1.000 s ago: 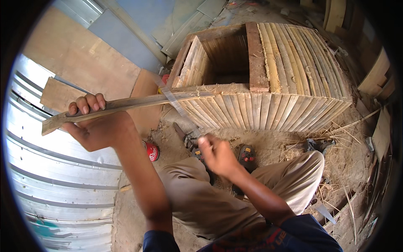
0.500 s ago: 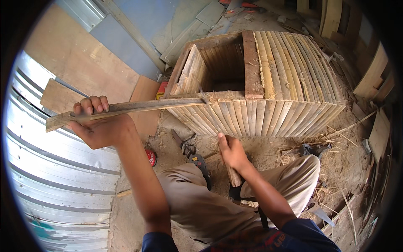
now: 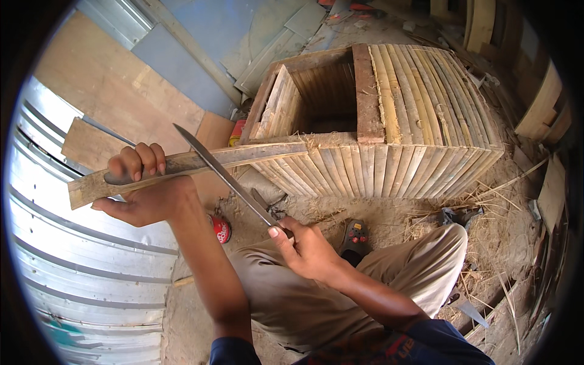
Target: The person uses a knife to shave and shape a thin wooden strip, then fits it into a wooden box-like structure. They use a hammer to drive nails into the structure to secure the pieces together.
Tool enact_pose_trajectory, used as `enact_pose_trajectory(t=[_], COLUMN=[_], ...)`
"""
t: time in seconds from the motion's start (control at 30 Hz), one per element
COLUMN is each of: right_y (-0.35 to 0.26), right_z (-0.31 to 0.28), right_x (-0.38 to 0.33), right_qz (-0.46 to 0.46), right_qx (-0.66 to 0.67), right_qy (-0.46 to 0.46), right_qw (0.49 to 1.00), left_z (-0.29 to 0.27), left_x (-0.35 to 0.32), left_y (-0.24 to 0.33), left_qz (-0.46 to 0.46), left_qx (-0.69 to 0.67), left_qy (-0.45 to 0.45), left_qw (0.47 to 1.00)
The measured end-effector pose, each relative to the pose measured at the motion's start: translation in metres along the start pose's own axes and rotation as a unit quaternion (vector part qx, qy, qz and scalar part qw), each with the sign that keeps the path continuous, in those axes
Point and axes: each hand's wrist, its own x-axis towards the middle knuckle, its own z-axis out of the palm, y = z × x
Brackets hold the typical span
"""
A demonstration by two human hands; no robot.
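Note:
My left hand [image 3: 146,185] is closed around a long split bamboo strip [image 3: 243,157], gripping it near its left end. The strip slants across to the box, its far end lying at the box's near upper edge. In my right hand [image 3: 307,252] is a long knife [image 3: 228,176], its blade pointing up and to the left. From this view the blade crosses in front of the strip; whether they touch I cannot tell. Ahead stands a box [image 3: 365,170] covered in bamboo slats, with a square opening in its top and a brown wooden board [image 3: 368,94] beside the opening.
A red can [image 3: 220,229] stands on the dirt floor left of my legs. Corrugated metal sheet [image 3: 91,267] lines the left side. Bamboo shavings [image 3: 420,228] litter the ground on the right, near a saw blade [image 3: 473,314]. Boards lean at the far right.
My right hand has moved left and up, and the knife blade now shows, raised across the strip. The strip's left end has dipped and turned slightly in my left hand.

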Motion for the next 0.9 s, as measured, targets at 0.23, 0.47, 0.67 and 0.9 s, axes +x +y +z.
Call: enact_pose_trajectory(t=[0.23, 0.47, 0.67, 0.9], right_y=[0.062, 0.066, 0.087, 0.055], right_z=[-0.018, -0.011, -0.04, -0.047], right_x=[0.037, 0.017, 0.022, 0.01], right_qz=[0.182, 0.152, 0.261, 0.069], right_qx=[-0.048, -0.052, 0.044, 0.239], right_qy=[0.132, 0.117, 0.077, 0.266], right_qw=[0.973, 0.98, 0.961, 0.931], left_z=[0.001, -0.004, -0.012, -0.021], left_x=[-0.008, -0.003, 0.001, -0.006], left_y=[0.005, 0.006, 0.01, 0.028], left_qz=[0.005, -0.011, -0.016, 0.009], left_qx=[0.009, 0.008, 0.056, 0.021], left_qy=[0.031, 0.046, 0.087, 0.132], left_qw=[0.999, 0.999, 0.994, 0.991])
